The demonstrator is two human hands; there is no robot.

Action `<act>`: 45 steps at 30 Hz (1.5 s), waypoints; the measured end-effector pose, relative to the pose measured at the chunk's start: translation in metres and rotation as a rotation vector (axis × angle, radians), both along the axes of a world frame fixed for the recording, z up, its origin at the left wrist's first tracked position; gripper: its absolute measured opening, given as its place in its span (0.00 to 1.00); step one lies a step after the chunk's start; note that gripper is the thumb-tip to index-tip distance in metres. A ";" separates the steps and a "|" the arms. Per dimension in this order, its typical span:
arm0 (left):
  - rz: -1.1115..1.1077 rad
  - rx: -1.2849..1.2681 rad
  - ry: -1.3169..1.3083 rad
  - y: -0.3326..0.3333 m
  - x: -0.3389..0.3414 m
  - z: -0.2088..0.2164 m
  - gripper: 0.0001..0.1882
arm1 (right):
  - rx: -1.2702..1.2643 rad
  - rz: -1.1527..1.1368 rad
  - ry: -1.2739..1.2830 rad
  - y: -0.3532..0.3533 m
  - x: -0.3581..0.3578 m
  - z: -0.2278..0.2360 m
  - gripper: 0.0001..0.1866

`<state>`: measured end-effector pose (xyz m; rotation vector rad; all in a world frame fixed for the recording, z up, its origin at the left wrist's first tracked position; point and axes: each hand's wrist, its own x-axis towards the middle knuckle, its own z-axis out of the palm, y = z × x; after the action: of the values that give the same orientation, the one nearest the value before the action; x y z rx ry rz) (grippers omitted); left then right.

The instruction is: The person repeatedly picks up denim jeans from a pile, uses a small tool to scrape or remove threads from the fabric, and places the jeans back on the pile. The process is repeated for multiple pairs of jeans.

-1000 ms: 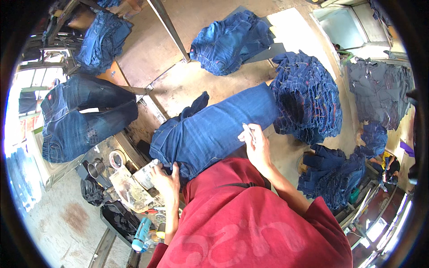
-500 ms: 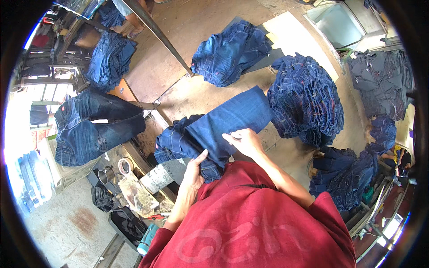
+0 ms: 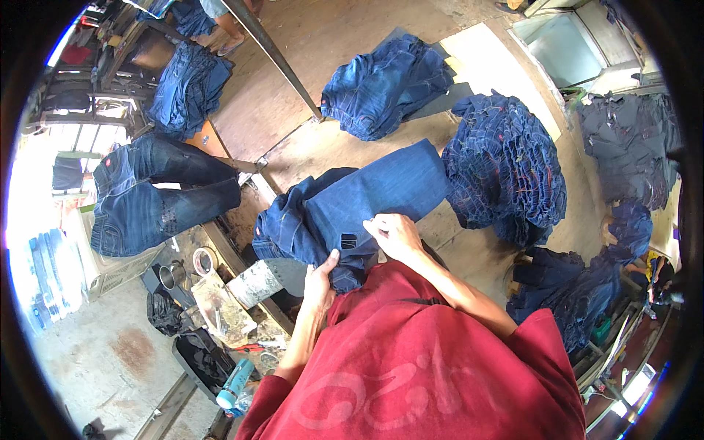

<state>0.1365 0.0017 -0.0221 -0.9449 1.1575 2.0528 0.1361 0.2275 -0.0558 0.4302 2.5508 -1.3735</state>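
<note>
A pair of blue jeans (image 3: 374, 187) lies in front of me over the end of a speckled grey-white cylinder (image 3: 258, 284), one leg stretched toward the upper right. At the near edge of the denim, my left hand (image 3: 320, 284) grips the cloth, thumb on top and the other fingers mostly hidden. A small dark patch (image 3: 348, 240) with pale lines sits on the denim just above that thumb. To its right, my right hand (image 3: 396, 235) is closed in a pinch over the leg; whatever is between its fingertips is too small to make out.
Dark jeans (image 3: 158, 198) hang at the left. A tape roll (image 3: 204, 260) and a metal cup (image 3: 173, 276) stand on a cluttered bench. Denim piles (image 3: 506, 161) lie at the right, with more jeans (image 3: 387, 86) beyond. A metal post (image 3: 275, 62) slants ahead; another person's legs show far left.
The dark patch now shows on the denim between my hands, where plain cloth showed before. My right hand has shifted slightly; my left hand keeps its grip. The view has tilted a little.
</note>
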 end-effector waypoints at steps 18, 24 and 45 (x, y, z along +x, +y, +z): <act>-0.176 -0.102 -0.092 0.003 0.003 -0.005 0.17 | -0.006 0.014 0.098 -0.001 0.018 0.021 0.21; -0.234 -0.276 0.003 0.029 -0.004 -0.010 0.28 | -0.013 0.021 0.095 0.000 0.017 0.021 0.21; -0.285 -0.350 -0.103 0.030 -0.017 0.003 0.31 | 0.032 0.061 0.028 0.003 0.017 0.030 0.19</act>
<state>0.1192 0.0320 -0.0189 -0.9680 1.5296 1.5891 0.1531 0.2306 -0.0258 0.3385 2.5894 -1.3285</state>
